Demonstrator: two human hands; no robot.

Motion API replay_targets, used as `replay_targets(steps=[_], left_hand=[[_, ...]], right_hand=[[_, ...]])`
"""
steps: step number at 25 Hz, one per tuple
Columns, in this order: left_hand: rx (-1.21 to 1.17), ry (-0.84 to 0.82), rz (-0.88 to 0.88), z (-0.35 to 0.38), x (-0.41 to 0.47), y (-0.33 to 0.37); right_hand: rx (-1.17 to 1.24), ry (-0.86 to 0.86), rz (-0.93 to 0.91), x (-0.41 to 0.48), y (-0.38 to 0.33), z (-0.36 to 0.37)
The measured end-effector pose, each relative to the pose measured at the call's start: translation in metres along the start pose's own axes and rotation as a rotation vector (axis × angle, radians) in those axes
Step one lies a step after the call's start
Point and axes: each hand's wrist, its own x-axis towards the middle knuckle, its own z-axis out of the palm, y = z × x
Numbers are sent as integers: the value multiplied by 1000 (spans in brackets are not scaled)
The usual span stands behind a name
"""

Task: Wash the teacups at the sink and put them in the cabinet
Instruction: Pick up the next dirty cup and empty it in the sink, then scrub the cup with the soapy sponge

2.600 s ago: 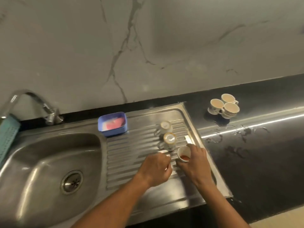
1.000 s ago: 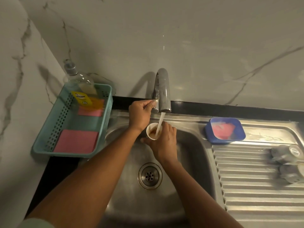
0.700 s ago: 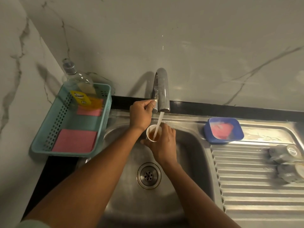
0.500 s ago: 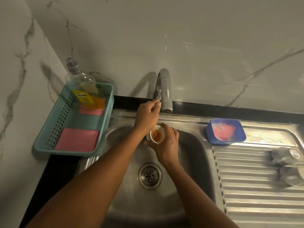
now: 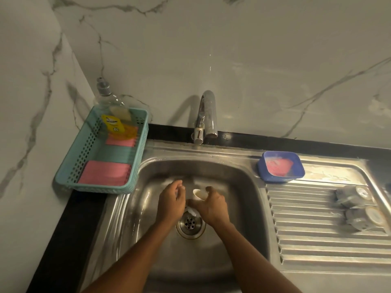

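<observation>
A small white teacup [image 5: 198, 194] is tipped on its side low in the steel sink basin [image 5: 239, 187], just above the drain [image 5: 191, 224]. My right hand [image 5: 211, 205] grips the teacup from the right. My left hand [image 5: 171, 201] hangs beside the cup's left side with loosely curled fingers and holds nothing. The tap [image 5: 206, 116] stands behind at the wall and no water runs from it. Two more teacups [image 5: 351, 196] [image 5: 367, 217] lie on the ribbed drainboard at the right.
A teal basket [image 5: 69, 166] with pink cloths and a dish-soap bottle [image 5: 115, 115] sits at the sink's left. A blue dish [image 5: 280, 166] with a pink sponge stands at the drainboard's back corner. Marble walls close off the back and left.
My left hand has let go of the tap and dropped into the basin. The water has stopped. My right hand has lowered the cup and tipped it; its brown liquid no longer shows.
</observation>
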Motion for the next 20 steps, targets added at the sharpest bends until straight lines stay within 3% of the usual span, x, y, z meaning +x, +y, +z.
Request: replay_targets(steps=[7, 12, 14, 16, 20], left_hand=[[-126, -135, -45, -2, -49, -2], [-136, -122, 50, 11, -67, 12], [-109, -114, 109, 14, -66, 22], [-109, -64, 129, 17, -63, 33], [-181, -35, 90, 28, -52, 48]], right_hand=[[609, -456, 456, -17, -7, -7], [786, -566, 473, -31, 3, -25], [746, -571, 416, -36, 12, -37], [546, -427, 290, -33, 19, -56], [95, 312, -38, 10, 27, -142]])
